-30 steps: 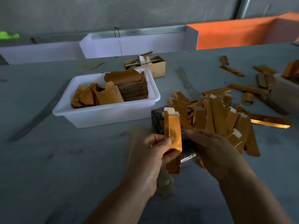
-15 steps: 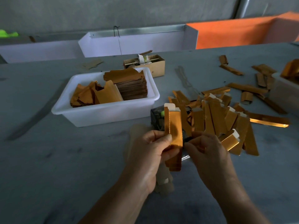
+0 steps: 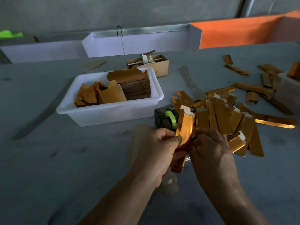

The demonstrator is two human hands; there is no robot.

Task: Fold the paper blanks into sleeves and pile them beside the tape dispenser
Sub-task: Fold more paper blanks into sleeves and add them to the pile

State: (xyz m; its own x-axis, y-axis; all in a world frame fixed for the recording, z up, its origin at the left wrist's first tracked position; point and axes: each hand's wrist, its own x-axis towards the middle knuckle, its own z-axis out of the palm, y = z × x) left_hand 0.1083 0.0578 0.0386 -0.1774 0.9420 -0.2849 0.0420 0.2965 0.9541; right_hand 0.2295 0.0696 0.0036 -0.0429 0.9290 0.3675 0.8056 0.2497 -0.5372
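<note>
Both hands have closed together: left hand (image 3: 159, 148) and right hand (image 3: 209, 148) pinch the gold sleeve (image 3: 184, 137), its length upright, just before the tape dispenser (image 3: 167, 118); the sleeve pile (image 3: 227, 117) lies right.

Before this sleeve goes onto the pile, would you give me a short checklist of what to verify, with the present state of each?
1. Left hand grips the gold sleeve: ok.
2. Right hand holds the sleeve's other edge: ok.
3. Sleeve fully folded and closed: cannot tell, the hands hide its middle.
4. Pile of sleeves lies beside the tape dispenser: ok.
5. Blanks left in the white bin: ok.
6. Pile neat: not ok, the sleeves lie fanned and overlapping.
</note>
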